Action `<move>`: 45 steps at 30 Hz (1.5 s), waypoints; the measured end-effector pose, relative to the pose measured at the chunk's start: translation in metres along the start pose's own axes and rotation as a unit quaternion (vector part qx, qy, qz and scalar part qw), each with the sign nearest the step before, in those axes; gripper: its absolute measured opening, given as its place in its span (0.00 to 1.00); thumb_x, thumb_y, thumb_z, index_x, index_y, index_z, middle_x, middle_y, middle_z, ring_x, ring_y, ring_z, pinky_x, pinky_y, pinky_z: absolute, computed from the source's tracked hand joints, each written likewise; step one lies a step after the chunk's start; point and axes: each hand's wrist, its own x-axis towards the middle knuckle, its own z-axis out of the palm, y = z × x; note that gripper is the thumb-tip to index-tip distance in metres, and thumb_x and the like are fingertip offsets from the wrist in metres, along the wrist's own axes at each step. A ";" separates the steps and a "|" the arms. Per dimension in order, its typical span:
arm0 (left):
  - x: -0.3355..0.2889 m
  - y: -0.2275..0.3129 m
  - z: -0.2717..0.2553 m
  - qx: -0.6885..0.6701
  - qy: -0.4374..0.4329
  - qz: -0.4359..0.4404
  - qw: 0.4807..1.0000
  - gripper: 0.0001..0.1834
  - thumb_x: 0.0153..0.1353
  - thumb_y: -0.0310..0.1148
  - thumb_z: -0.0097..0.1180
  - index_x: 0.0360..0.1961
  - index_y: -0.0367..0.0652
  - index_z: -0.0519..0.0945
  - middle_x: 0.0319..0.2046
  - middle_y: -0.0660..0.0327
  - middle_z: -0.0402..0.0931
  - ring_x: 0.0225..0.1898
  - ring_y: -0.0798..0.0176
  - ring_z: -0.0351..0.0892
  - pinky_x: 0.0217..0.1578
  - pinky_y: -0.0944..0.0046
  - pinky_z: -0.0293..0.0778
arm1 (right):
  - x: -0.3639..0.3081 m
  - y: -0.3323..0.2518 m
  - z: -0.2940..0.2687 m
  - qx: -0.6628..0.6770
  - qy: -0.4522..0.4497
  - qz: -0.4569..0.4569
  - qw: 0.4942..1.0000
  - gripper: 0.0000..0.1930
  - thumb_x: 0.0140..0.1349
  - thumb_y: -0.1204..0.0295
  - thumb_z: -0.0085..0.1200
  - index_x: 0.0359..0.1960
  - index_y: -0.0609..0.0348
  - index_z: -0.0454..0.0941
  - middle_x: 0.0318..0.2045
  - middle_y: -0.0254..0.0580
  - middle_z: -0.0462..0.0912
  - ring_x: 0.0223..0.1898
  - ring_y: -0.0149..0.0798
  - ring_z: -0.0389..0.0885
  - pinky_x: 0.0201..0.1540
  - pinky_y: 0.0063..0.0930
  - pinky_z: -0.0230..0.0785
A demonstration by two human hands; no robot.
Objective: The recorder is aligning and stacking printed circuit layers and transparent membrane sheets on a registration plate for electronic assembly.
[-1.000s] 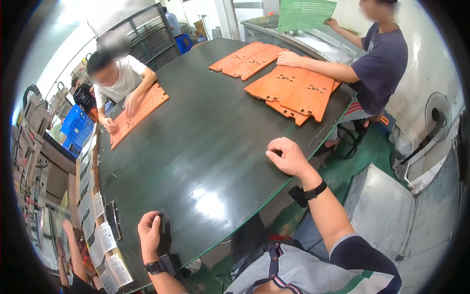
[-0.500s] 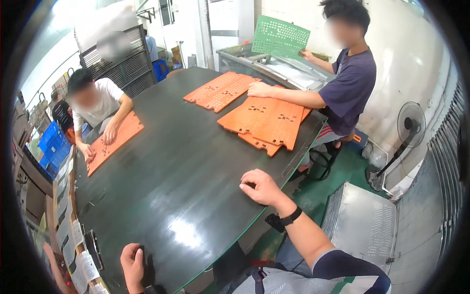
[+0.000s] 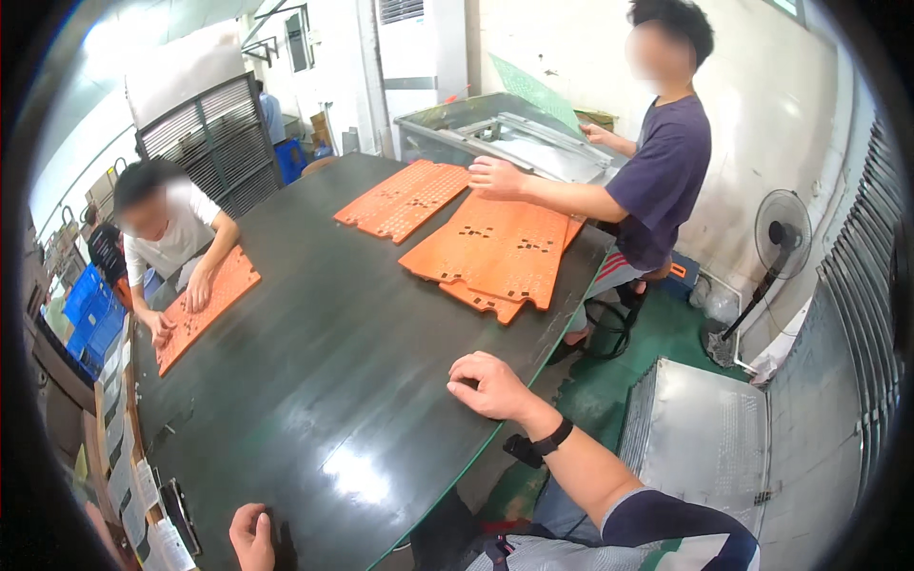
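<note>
Orange boards (image 3: 497, 257) are stacked on the counter (image 3: 305, 333), 12 o'clock from right hand (image 3: 487, 385), loosely curled with a gap. Left hand (image 3: 252, 541)'s at counter's 7 o'clock, curled, can't tell how tight.

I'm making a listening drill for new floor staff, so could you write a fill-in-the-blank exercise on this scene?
1. Just behind the person's right hand, a black band circles the ____.
2. The person's left hand is farther from the stacked orange boards than their ____ hand.
3. The co-worker at the upper right holds a perforated sheet coloured ____.
4. The co-worker at the left, leaning over an orange board, wears a shirt coloured ____.

Missing words: wrist; right; green; white.
</note>
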 end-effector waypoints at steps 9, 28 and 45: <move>-0.003 0.010 -0.002 -0.033 0.022 0.018 0.999 0.13 0.65 0.32 0.53 0.44 0.31 0.79 0.40 0.56 0.81 0.41 0.62 0.76 0.47 0.64 0.71 | 0.003 0.002 0.008 0.016 -0.006 -0.006 1.000 0.08 0.56 0.71 0.57 0.26 0.63 0.76 0.29 0.44 0.79 0.37 0.48 0.77 0.44 0.38 0.69; -0.002 0.019 0.004 -0.040 0.026 0.000 0.999 0.14 0.66 0.33 0.53 0.43 0.31 0.80 0.38 0.57 0.81 0.40 0.63 0.76 0.45 0.64 0.72 | -0.005 0.003 -0.006 0.068 0.068 0.082 0.992 0.12 0.59 0.71 0.56 0.20 0.62 0.71 0.23 0.41 0.74 0.25 0.36 0.71 0.29 0.30 0.63; 0.009 -0.115 0.007 -0.051 0.255 0.050 0.964 0.15 0.69 0.33 0.47 0.23 0.42 0.69 0.22 0.72 0.60 0.25 0.76 0.56 0.27 0.73 0.53 | 0.074 -0.113 -0.229 -0.141 -0.133 -0.023 0.981 0.16 0.56 0.71 0.50 0.11 0.56 0.64 0.13 0.25 0.63 0.17 0.24 0.60 0.19 0.27 0.52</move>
